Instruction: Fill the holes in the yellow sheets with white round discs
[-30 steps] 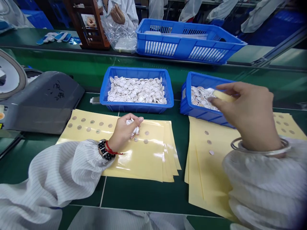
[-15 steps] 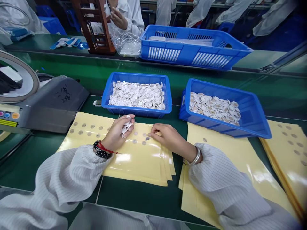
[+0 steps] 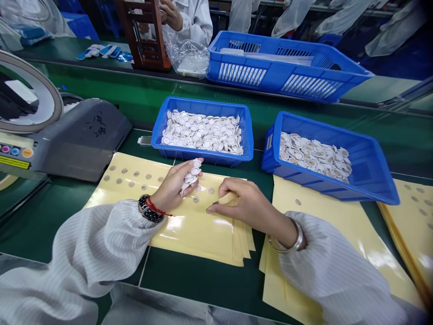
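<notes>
My left hand (image 3: 176,183) is closed around a bunch of small white round pieces (image 3: 192,174), held palm-up over a yellow glossy sheet (image 3: 189,234). Rows of grey round stickers (image 3: 149,176) lie on that sheet; some are hidden behind my left hand. My right hand (image 3: 243,203) is bent with thumb and forefinger in a pinch low over the sheet's right part. A small dark grey bit (image 3: 215,202) shows at the fingertips; I cannot make out what it is. Beyond my left hand stands a blue bin (image 3: 203,155) full of similar white round pieces (image 3: 203,131).
A second blue bin (image 3: 379,167) holds white and tan round pieces, resting partly on more yellow sheets (image 3: 314,225) at right. A grey machine (image 3: 88,135) stands left. On the back ledge are a large blue basket (image 3: 243,67) and a brown rack (image 3: 150,36). A co-worker sits opposite.
My right hand has lifted slightly and drawn back from the stickers, its fingers more arched. My left hand has opened a little, baring more white pieces. The view has shifted slightly.
</notes>
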`<state>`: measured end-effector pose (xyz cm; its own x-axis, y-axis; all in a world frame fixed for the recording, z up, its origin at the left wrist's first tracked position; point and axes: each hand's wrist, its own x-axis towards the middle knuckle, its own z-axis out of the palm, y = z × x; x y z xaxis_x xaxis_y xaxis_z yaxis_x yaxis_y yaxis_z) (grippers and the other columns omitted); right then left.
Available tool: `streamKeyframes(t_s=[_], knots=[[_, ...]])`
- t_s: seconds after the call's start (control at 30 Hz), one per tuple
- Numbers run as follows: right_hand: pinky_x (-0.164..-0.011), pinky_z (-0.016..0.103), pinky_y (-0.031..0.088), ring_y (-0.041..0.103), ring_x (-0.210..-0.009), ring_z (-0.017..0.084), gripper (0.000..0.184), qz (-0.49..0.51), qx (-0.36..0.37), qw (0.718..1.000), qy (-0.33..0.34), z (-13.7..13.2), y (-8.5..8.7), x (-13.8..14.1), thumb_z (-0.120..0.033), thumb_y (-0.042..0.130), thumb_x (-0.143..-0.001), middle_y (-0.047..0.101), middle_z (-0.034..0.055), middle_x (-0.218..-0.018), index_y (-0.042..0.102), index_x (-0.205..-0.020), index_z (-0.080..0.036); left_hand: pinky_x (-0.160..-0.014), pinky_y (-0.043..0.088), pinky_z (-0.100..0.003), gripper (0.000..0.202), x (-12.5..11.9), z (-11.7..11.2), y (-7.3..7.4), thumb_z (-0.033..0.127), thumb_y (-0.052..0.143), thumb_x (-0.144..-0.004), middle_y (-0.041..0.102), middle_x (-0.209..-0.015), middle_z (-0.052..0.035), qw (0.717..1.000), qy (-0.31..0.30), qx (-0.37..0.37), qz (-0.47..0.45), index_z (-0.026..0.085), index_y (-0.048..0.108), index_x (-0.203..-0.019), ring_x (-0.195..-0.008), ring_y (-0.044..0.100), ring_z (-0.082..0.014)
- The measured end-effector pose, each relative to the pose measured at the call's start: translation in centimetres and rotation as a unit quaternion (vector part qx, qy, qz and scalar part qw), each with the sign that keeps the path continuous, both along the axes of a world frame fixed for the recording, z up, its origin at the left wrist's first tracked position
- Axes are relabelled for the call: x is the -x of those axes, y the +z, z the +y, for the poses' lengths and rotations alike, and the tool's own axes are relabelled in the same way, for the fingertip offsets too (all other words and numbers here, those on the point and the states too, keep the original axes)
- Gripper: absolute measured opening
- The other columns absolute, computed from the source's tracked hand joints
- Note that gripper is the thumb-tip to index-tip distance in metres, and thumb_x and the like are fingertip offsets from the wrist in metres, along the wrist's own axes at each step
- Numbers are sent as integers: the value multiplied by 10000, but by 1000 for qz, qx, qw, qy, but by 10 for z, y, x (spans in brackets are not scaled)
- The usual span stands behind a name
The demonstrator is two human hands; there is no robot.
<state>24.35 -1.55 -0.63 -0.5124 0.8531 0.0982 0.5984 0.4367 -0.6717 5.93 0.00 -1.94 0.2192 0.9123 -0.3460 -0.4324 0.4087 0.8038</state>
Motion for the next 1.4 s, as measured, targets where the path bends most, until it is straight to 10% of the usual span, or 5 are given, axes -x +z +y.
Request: streamKeyframes(t_s=[0.13, 0.37, 1.4], knots=[[-511, 234, 352, 460, -566, 109, 369, 153, 98, 974, -134, 7, 2, 10, -495, 680, -649, 506, -21, -611, 493, -632, -177, -286, 231, -134, 261, 0, 1, 1, 247, 463, -853, 560, -691, -39, 1000, -4, 11, -11, 78, 575, -1017, -388, 406, -38], [-553, 242, 385, 470, -593, 109, 329, 274, 54, 925, -258, 19, -23, 34, -442, 682, -660, 513, -19, -622, 498, -626, -172, -283, 228, -138, 235, -1, 1, 5, 250, 457, -848, 606, -643, -59, 999, -26, 23, 37, 79, 597, -766, -332, 386, -27], [-520, 241, 393, 447, -555, 106, 311, 284, 33, 915, -286, 18, -33, 43, -411, 681, -660, 484, -31, -591, 468, -604, -191, -287, 228, -147, 272, -1, 0, 2, 339, 486, -791, 517, -589, -8, 995, -82, 6, 57, 126, 521, -625, -375, 390, -50]])
